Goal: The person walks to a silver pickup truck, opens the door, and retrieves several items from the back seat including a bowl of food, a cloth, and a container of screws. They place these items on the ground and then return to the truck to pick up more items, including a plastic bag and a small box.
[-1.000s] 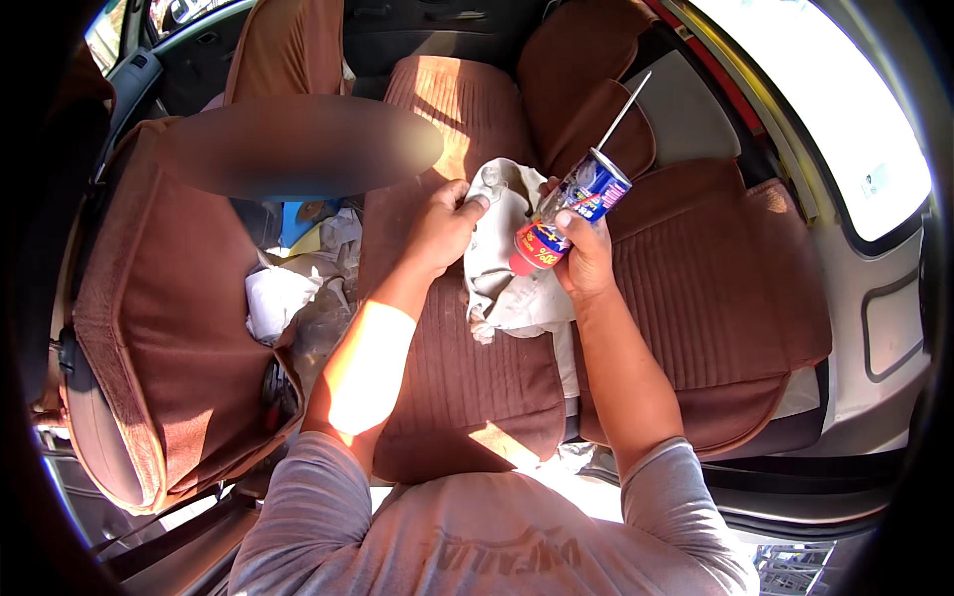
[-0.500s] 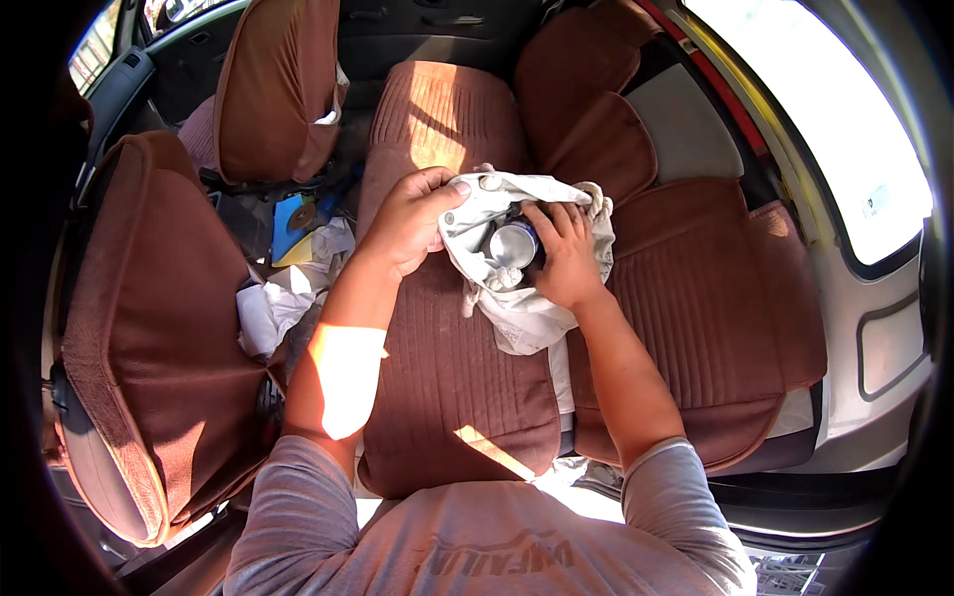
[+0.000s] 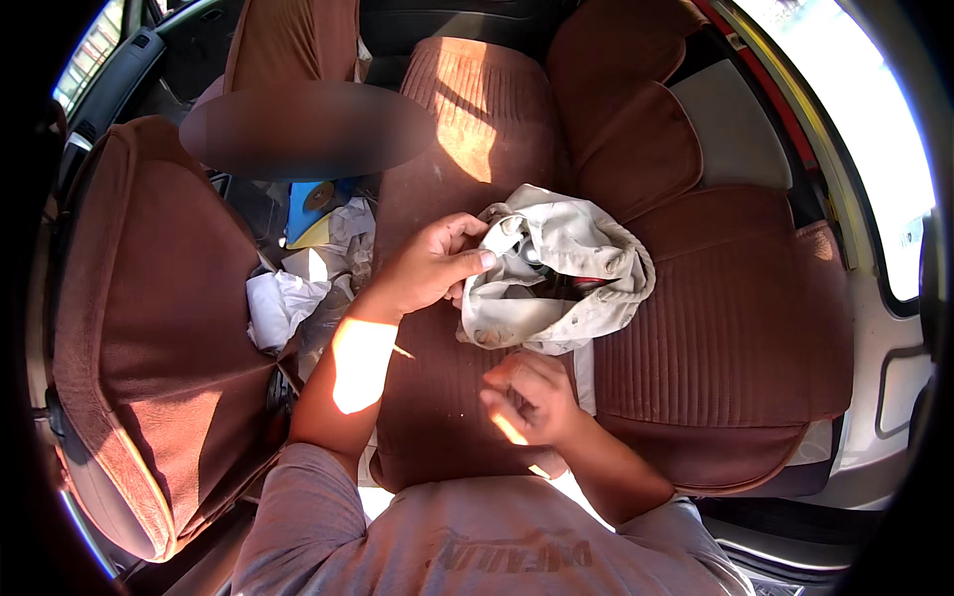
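Observation:
A pale canvas-like cloth bag (image 3: 566, 223) with a rolled, bunched rim lies on the brown seat, its mouth facing up. My left hand (image 3: 437, 263) is closed on the bag's left rim, thumb on top and fingers beneath. Deep in the opening, a small red patch (image 3: 588, 281) and a shiny bit show; the rest of the contents is shaded and hidden by folds. My right hand (image 3: 532, 397) is apart from the bag, over the seat's near part. Its fingers look curled but are smeared by motion, so whether they hold anything is unclear.
Brown ribbed covers dress the bench seat (image 3: 725, 298) and the front seat (image 3: 169, 348) at left. Crumpled white paper (image 3: 283, 306) and a blue-and-yellow item (image 3: 308, 214) lie in the footwell between them. A bright window (image 3: 845, 119) is at right.
My right hand has come out of the bag and moved toward me; the silver-ended can it was touching is no longer plainly visible. The bag's mouth has spread. My left hand still grips the rim.

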### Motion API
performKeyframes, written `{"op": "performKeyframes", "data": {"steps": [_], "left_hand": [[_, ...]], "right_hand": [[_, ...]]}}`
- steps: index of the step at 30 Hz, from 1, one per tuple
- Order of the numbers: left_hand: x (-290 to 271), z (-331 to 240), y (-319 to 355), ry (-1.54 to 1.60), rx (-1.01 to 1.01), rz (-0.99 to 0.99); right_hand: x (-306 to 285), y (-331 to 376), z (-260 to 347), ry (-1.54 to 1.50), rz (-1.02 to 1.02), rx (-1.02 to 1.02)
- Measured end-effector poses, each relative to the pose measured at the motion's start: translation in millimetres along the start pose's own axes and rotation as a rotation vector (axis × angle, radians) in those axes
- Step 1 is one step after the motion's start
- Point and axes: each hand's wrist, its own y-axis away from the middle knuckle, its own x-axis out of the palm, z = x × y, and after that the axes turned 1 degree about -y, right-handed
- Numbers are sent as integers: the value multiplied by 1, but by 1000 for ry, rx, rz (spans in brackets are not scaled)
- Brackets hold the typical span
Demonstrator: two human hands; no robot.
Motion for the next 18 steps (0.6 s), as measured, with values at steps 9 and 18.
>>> {"op": "performKeyframes", "data": {"steps": [9,18], "left_hand": [[-167,120,-42,-788,199,-1166],[-341,197,-125,-1571,-177,-1074]], "right_hand": [[77,67,-99,362,234,71],[89,81,-132,357,178,81]]}}
